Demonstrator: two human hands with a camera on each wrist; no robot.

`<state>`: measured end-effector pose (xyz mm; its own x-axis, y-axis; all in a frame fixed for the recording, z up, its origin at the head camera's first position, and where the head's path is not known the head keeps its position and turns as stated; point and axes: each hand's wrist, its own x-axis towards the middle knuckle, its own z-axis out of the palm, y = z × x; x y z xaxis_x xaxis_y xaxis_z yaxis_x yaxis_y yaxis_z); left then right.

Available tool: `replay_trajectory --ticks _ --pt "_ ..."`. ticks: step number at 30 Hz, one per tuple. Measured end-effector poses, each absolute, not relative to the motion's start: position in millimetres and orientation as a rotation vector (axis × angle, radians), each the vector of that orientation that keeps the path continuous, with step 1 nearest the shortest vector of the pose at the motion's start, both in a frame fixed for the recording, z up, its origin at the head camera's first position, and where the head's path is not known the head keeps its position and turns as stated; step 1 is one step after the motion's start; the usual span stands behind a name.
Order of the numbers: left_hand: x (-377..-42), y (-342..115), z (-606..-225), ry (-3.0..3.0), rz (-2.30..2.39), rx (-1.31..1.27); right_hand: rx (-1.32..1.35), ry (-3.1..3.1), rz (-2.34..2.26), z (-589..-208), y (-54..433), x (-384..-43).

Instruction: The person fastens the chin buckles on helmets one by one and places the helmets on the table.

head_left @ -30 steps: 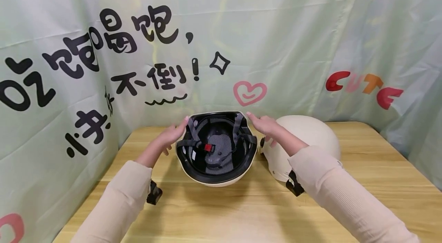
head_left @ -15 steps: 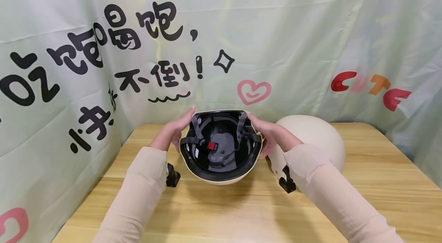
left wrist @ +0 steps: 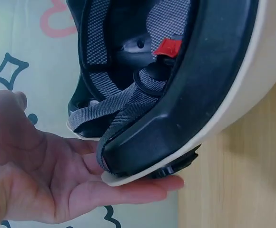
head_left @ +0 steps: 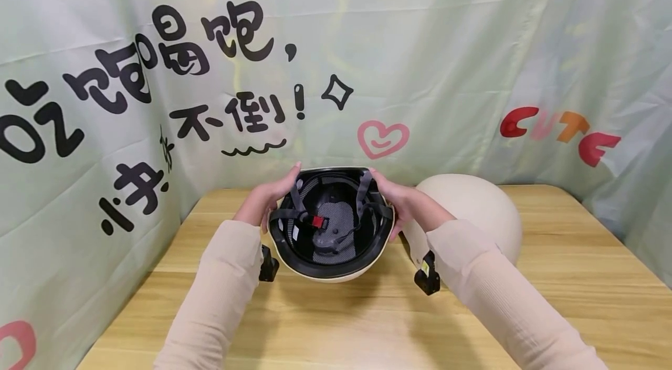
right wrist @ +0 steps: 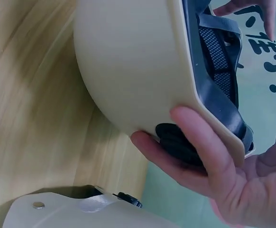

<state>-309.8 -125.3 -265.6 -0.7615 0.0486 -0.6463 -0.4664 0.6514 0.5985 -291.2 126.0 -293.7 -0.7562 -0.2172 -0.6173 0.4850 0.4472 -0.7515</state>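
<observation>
An upturned cream helmet (head_left: pixel 329 280) stands with its black padded inside towards me, grey straps and a red buckle (head_left: pixel 317 222) within. My left hand (head_left: pixel 268 198) touches its left side. In the left wrist view the fingers (left wrist: pixel 128 192) lie nearly straight under the shell's edge, palm spread and thumb apart from the shell. On the other side my right hand (head_left: pixel 399 201) grips the edge, its fingers (right wrist: pixel 200 133) spread on the outer shell around a black fitting (right wrist: pixel 178 145). The right thumb lies by the back rim.
A second cream helmet (head_left: pixel 472 212) stands dome up on the wooden table (head_left: pixel 336 335), close behind my right hand and forearm. A pale printed cloth (head_left: pixel 436 55) hangs behind the table and along its left side. Each wrist carries a small black camera.
Both hands have come in from beside the upturned helmet and now touch its sides. The helmet stays in nearly the same place.
</observation>
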Motion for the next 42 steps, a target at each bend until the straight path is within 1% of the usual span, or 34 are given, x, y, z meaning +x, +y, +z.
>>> replay_trajectory --ticks 7,14,23,29,36,42 --pt "-308.4 -121.3 -267.9 2.249 1.033 -0.329 0.196 2.043 -1.409 -297.7 126.5 -279.6" --pt "-294.9 -120.9 -266.1 2.338 1.107 -0.312 0.199 2.024 -1.559 -306.9 125.5 -269.0" --pt "-277.1 -114.1 -277.0 2.771 1.212 -0.169 0.247 2.028 -1.768 -312.9 129.7 -260.7" --pt "-268.9 -114.8 -288.9 2.879 1.251 -0.167 0.259 2.074 -1.834 -318.0 128.5 -255.7" --pt "-261.8 -112.8 -298.6 2.89 1.489 -0.177 0.223 2.037 -1.958 -325.0 131.7 -260.9" --pt "-259.2 -109.0 -307.2 2.876 1.706 -0.163 0.216 2.142 -2.074 -329.6 134.0 -262.4"
